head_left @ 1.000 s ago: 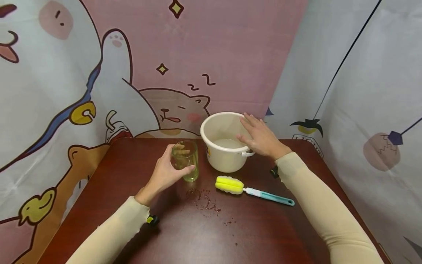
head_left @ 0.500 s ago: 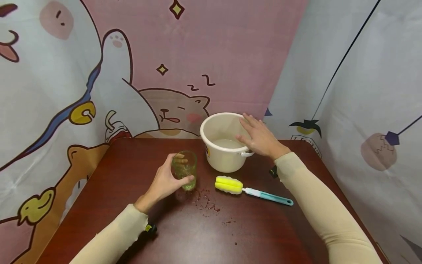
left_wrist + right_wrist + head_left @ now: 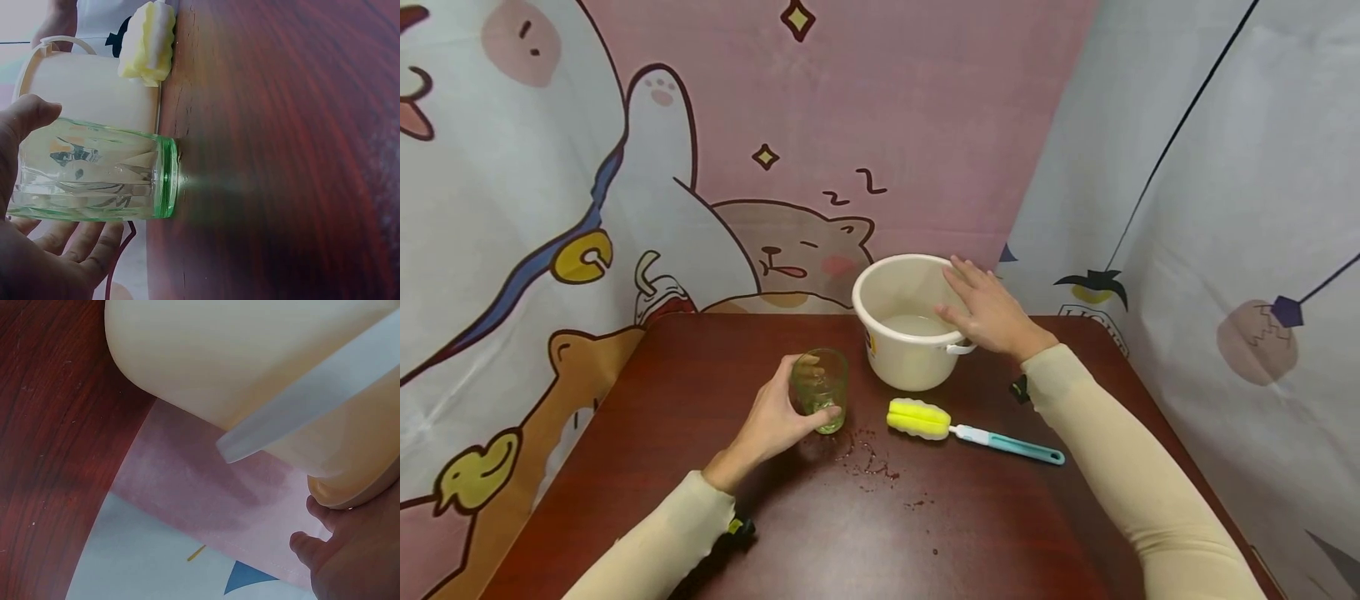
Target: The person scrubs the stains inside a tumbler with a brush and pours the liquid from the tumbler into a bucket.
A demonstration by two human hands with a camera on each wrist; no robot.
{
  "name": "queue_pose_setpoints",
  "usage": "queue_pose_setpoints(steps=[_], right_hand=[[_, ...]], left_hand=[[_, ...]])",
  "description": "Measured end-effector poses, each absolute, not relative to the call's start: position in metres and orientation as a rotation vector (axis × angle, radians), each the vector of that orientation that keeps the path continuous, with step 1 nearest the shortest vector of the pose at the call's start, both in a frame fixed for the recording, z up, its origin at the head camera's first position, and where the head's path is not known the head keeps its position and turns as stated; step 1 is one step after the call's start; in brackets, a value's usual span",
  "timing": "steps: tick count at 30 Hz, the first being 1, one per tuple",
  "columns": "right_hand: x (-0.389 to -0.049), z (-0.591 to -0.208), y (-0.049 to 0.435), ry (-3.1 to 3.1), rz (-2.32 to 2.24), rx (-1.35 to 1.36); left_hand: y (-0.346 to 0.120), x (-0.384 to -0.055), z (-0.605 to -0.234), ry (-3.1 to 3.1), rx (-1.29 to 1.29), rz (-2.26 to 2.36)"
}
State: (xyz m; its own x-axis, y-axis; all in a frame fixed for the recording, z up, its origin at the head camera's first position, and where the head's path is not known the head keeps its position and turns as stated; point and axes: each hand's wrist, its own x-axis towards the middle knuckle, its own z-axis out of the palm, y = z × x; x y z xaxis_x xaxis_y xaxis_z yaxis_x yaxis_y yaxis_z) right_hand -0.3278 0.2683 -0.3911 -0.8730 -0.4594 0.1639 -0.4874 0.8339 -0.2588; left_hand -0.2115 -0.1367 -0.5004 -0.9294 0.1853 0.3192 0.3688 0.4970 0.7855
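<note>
A clear, green-tinted drinking glass stands upright near the table's middle, its base right at the tabletop in the left wrist view. My left hand holds it from the left, thumb on the near side and fingers around the far side. Behind and to the right is a cream plastic bucket with a little cloudy liquid at its bottom. My right hand rests on the bucket's right rim, its fingers extended. In the right wrist view the bucket's pale handle hangs down along its side.
In front of the bucket lies a sponge bottle brush with a yellow-and-white head and a teal-and-white handle. Water drops dot the dark red table. A cartoon-printed curtain encloses the back and sides.
The glass, in my left hand, has come down and slightly nearer to me, mostly in the first half second. My right hand has stayed at the bucket's rim.
</note>
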Motion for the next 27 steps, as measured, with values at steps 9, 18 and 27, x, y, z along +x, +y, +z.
queue_pose_setpoints(steps=[9,18,27], right_hand=[[-0.329,-0.393,0.268,-2.917,0.434,0.757],[-0.327,-0.391,0.267,-2.919,0.452,0.755],[-0.325,-0.394,0.269,-2.909,0.458,0.73]], left_hand=[[-0.135,-0.206,-0.492,-2.634,-0.418,-1.411],[-0.137,-0.202,-0.49,-2.673,-0.416,-1.403],[-0.142,-0.203,-0.49,-2.673,-0.457,-1.34]])
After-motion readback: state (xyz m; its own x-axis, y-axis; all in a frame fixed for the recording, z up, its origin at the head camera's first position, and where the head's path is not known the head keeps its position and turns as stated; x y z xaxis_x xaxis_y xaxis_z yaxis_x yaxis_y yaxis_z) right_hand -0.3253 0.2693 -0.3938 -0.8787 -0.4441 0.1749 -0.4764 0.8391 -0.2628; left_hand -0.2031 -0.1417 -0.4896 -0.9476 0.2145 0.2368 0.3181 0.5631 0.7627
